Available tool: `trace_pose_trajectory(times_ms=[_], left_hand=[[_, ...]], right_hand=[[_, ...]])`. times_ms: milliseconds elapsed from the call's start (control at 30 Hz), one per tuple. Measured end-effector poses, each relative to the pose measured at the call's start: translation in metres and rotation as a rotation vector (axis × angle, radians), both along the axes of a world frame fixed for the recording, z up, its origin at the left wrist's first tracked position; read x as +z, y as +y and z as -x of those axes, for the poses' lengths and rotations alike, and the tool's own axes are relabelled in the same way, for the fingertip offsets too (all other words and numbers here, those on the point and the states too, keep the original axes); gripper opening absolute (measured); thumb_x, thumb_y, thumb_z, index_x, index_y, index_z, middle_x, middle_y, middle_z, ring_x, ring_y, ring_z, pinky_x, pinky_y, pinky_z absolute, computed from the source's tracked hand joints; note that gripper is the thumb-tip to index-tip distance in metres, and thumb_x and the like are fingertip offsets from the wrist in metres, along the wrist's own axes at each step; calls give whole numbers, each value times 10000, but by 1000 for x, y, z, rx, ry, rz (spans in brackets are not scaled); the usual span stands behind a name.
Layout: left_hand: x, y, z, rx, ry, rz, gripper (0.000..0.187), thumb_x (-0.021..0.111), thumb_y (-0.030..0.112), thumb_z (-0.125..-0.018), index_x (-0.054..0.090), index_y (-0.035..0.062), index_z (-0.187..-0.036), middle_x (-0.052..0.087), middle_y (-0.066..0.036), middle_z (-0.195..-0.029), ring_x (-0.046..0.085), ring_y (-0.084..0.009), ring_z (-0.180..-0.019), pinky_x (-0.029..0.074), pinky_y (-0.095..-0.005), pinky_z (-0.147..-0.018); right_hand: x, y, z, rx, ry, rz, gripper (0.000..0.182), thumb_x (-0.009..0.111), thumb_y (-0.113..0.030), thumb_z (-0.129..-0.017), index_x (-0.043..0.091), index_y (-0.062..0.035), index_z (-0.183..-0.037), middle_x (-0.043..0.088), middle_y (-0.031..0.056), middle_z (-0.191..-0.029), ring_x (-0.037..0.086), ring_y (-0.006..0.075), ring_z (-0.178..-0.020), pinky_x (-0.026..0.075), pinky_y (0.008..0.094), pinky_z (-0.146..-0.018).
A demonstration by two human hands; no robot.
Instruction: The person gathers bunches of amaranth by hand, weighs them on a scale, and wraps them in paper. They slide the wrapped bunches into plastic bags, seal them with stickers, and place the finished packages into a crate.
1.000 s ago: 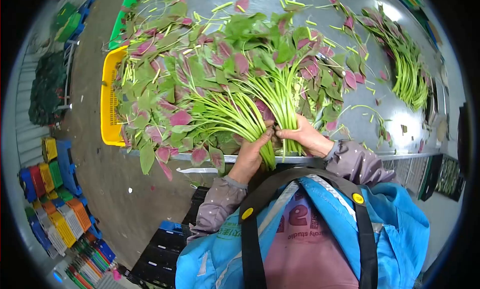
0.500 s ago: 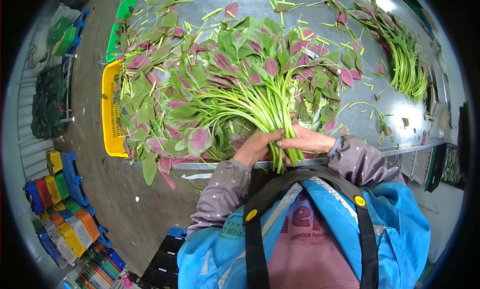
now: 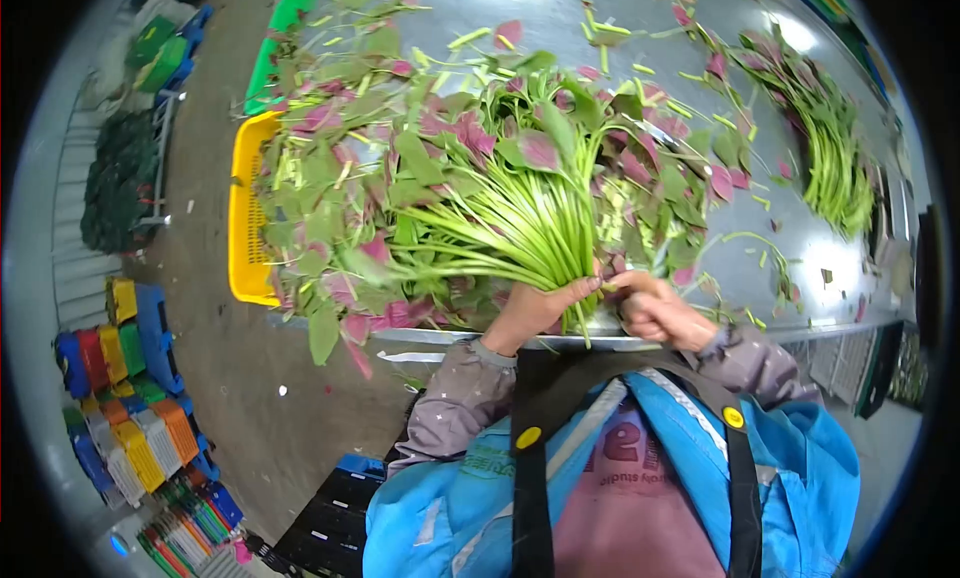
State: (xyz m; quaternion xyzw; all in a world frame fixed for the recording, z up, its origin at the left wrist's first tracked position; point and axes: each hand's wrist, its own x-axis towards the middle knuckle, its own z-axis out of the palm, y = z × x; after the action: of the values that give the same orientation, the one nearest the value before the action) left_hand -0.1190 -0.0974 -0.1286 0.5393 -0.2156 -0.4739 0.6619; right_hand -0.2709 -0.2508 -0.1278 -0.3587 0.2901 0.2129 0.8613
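Drawing away since the earlier frame, the right hand [image 3: 668, 314] is no longer wrapping the stem bunch [image 3: 530, 223], leaving it to the left hand [image 3: 540, 311]. Scanning from the left on my feed, I am seeing a yellow crate [image 3: 245, 208] sitting at the table [image 3: 560, 6] end, with loose leaves [image 3: 345, 193] spreading beside it. Further right, the left fingers and thumb are grasping the bunch low, near the stem ends, holding it by the table's front edge while its leaves are fanning over the pile. Just beside, the right fingers are curling near the left thumb; blur is hiding whether they are pinching anything, so I cannot tell. At far right, another bunch [image 3: 835, 168] is lying well apart. I am judging that a loosening left thumb could be letting stems splay or slip, and a careless right-hand tug could be snapping tender ones.
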Motion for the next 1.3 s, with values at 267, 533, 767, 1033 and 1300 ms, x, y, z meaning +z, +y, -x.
trace_pose_trajectory(times_ms=[267, 533, 767, 1033, 1300], left_hand=[[12, 23, -41, -16, -401, -325, 326, 585, 208, -836, 534, 15, -1094, 570, -78, -1074, 523, -160, -976, 406, -288, -843], [14, 49, -114, -33, -1020, -817, 324, 494, 313, -833, 532, 79, -1054, 523, -72, -1045, 481, -204, -986, 394, -315, -818], [16, 37, -102, -760, -2311, -1348, 228, 461, 170, -793, 603, 42, -919, 602, -130, -867, 563, -273, -834, 392, -425, -755], [9, 39, -105, -734, -2425, -1419, 141, 501, 132, -792, 629, 73, -802, 578, -60, -750, 539, -194, -739, 374, -342, -648], [60, 34, -167, -917, -1667, -1140, 142, 588, 81, -658, 596, 61, -799, 616, -157, -800, 608, -297, -755, 459, -401, -584]], right_hand=[[-10, -23, -3, 23, -69, 640, 129, 548, -156, -832, 508, -52, -897, 442, -52, -664, 363, 44, -587, 315, 183, -544], [-24, -11, 5, 158, -110, 738, 148, 580, -170, -800, 546, -37, -856, 370, -81, -596, 303, 24, -538, 240, 202, -469], [-24, 1, 7, 168, -133, 609, 127, 554, -122, -819, 503, -24, -881, 417, -62, -638, 345, 18, -562, 282, 186, -486], [-29, 7, 6, 217, -134, 558, 112, 547, -92, -827, 496, -12, -887, 432, -40, -564, 378, 30, -495, 284, 202, -440], [-43, 9, 13, 155, -172, 842, 177, 597, -105, -769, 540, -1, -901, 587, 62, -698, 556, 121, -644, 451, 273, -587]])
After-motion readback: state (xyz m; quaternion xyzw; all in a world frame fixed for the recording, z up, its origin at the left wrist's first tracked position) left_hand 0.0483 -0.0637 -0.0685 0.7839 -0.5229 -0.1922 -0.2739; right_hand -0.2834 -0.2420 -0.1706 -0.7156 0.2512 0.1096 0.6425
